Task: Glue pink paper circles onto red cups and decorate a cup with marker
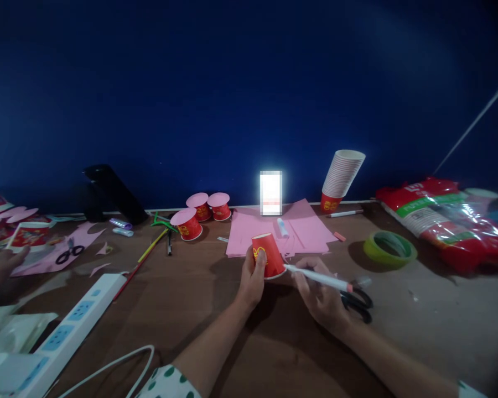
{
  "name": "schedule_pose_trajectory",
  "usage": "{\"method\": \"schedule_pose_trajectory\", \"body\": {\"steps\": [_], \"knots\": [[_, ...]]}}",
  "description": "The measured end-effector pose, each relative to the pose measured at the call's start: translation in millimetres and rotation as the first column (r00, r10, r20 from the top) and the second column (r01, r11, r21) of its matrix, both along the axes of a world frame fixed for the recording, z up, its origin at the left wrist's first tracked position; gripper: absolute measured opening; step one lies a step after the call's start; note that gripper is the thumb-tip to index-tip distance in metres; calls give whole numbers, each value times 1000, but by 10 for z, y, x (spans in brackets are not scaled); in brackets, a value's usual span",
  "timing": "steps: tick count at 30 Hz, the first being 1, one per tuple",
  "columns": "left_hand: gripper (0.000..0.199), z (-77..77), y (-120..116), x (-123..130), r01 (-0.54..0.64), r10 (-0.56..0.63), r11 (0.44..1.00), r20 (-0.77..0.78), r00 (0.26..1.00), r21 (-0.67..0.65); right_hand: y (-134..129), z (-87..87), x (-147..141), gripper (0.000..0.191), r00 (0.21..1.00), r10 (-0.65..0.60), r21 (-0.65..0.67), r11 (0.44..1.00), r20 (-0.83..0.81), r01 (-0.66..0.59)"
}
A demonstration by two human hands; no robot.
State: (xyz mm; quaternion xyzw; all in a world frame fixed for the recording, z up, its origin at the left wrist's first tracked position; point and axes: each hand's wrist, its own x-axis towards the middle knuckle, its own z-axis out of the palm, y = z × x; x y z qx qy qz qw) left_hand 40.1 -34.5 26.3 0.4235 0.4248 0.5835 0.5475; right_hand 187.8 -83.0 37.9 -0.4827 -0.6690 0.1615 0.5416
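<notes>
A red cup [271, 257] is gripped by the left hand [252, 279], with the thumb laid along the side by the yellow print. The cup is held tilted, mouth down, in front of the middle of the table [182, 309]. A white marker [317, 276] is pinched in the closed fingers of the right hand [321, 301], its tip pointed at the cup's lower side near the rim; whether the two are touching cannot be told.

Black scissors handles [363, 305] are partly covered by the right hand. Just beyond the cup, pink sheets [240, 232] are spread toward the table's back edge, and a glue stick [282, 228] is laid on them.

To the left, three mouth-down cups [190, 229] are seen topped with pink discs [197, 199], near the back edge. Toward the left front corner a power strip [83, 309] is set at a slant. At the left edge another person's hand [2, 271] is partly shown, blurred.

To the right, a leaning stack of cups [343, 174] is stood at the back edge, a roll of tape [369, 249] is laid nearer, and plastic-wrapped packages [429, 218] are piled toward the right back corner.
</notes>
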Motion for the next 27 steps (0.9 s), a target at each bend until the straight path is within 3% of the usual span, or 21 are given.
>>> {"method": "schedule_pose_trajectory", "body": {"steps": [8, 27], "knots": [[36, -37, -11, -30, 24, -24, 999, -7, 1000, 33, -3, 63, -17, 6, 992, 0, 115, 993, 125, -15], [35, -45, -27, -37, 85, -82, 995, -49, 995, 60, 20, 29, -21, 7, 989, 24, 130, 991, 144, -43]]}}
